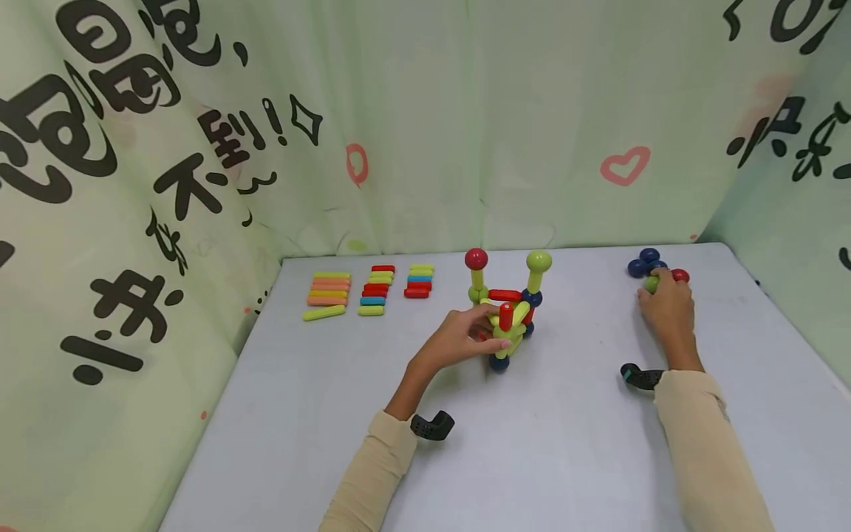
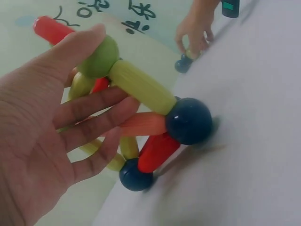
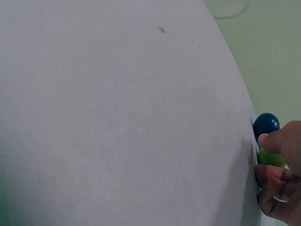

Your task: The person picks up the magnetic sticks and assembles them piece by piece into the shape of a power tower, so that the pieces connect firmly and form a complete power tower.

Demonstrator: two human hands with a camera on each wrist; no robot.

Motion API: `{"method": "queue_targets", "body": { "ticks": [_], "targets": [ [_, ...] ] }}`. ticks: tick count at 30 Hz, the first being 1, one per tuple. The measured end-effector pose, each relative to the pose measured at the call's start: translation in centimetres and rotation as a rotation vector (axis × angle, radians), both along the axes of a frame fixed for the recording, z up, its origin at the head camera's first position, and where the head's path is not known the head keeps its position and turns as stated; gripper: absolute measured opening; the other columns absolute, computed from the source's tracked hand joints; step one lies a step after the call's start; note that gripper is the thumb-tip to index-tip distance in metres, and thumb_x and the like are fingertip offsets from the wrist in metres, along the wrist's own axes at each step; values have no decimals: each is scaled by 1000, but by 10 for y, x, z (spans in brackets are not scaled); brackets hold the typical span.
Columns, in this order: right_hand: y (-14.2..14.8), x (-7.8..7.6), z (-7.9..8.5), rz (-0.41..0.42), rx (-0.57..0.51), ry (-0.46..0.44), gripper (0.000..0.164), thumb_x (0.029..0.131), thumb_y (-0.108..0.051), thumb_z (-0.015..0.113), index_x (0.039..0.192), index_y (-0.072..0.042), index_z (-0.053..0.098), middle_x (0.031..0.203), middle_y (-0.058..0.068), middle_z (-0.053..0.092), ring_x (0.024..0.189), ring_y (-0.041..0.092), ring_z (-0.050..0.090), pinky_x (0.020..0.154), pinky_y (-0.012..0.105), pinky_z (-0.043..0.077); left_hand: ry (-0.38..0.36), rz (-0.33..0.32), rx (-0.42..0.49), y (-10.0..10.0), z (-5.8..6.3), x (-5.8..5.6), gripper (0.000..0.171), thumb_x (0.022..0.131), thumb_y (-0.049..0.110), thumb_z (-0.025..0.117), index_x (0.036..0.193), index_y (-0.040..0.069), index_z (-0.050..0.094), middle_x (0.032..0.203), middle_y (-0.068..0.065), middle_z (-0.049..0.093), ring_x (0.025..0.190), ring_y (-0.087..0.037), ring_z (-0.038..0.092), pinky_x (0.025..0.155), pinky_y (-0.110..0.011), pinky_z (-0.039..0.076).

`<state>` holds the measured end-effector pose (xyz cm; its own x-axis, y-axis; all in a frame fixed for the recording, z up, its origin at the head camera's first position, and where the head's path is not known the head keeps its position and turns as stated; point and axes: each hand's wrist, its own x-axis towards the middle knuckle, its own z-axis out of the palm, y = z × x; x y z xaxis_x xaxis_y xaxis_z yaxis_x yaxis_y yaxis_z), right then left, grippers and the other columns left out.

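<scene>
A frame of magnetic-looking rods and balls (image 1: 505, 295) stands on the table, with a red ball (image 1: 476, 258) and a green ball (image 1: 539, 261) topping its two rear uprights. My left hand (image 1: 459, 338) holds its near corner. In the left wrist view the thumb presses a green ball (image 2: 101, 57) that has a red rod on top, the fingers behind the yellow-green rod below. At the far right, my right hand (image 1: 670, 314) pinches a loose green ball (image 3: 271, 158) between thumb and fingers. Beside it lie several dark blue balls (image 1: 637, 268) and a red ball (image 1: 680, 275).
Sorted rods lie at the back left of the white table (image 1: 565, 443): longer orange and yellow-green rods (image 1: 329, 292), a middle column of short rods (image 1: 374, 291), and another short column (image 1: 418, 284). A printed curtain (image 1: 505, 133) hangs along the back and sides.
</scene>
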<state>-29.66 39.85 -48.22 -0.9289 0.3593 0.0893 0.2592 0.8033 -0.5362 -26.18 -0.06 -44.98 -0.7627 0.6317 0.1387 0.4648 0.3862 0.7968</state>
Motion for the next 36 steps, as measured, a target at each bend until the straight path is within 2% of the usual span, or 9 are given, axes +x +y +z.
{"method": "queue_targets", "body": {
  "ticks": [7,9,12,17,20,24,27,32,36],
  "targets": [
    [3,9,-4,33,44,23,53,95,-25,59,124,17,47,104,35,52,89,46,47,71,54,40,14,78,23,3,-5,0,51,87,35,74,130,12,58,102,-5,70,93,-14,64,75,-16,52],
    [-2,13,-6,57,31,47,52,94,-27,61,121,16,50,104,34,54,89,45,47,71,51,40,7,92,30,4,-7,1,53,87,35,74,131,12,58,101,-6,70,92,-13,63,74,-16,52],
    [-15,20,-3,91,-44,79,54,95,-31,61,123,14,53,111,32,56,91,38,51,68,39,43,21,111,44,6,-11,3,54,87,34,73,133,11,57,101,-7,70,90,-12,63,72,-16,52],
    [-53,34,19,160,-222,214,56,93,-39,64,130,2,53,118,25,60,78,6,55,58,11,42,62,119,48,9,-11,4,53,89,34,72,133,10,56,104,-7,70,90,-12,64,73,-15,52],
    [-84,43,35,242,-295,362,50,91,-33,69,128,-2,55,110,17,63,70,-5,52,56,8,42,76,120,39,9,-9,3,54,89,36,71,134,10,56,106,-6,70,90,-10,64,74,-15,52],
    [-124,56,55,369,-334,547,41,87,-14,74,125,-3,59,98,1,62,69,1,53,58,9,43,78,114,36,8,-7,2,54,90,36,70,135,10,55,105,-6,70,90,-10,64,74,-15,52],
    [-151,67,71,465,-365,620,42,83,1,74,123,-1,60,93,-6,61,67,5,54,60,9,44,85,106,37,7,-7,1,55,90,37,70,135,10,55,105,-5,70,90,-10,63,74,-15,52],
    [-189,84,102,650,-404,642,43,78,14,72,119,9,59,88,8,63,63,7,53,57,13,46,110,101,50,5,-9,1,53,90,36,70,134,10,56,104,-4,70,89,-9,63,74,-15,53],
    [-206,90,115,734,-402,616,41,77,15,72,116,10,60,86,14,63,63,9,51,56,16,45,119,78,62,6,-10,1,50,91,34,69,133,11,56,104,-4,70,89,-7,64,76,-15,52]
  ]
}}
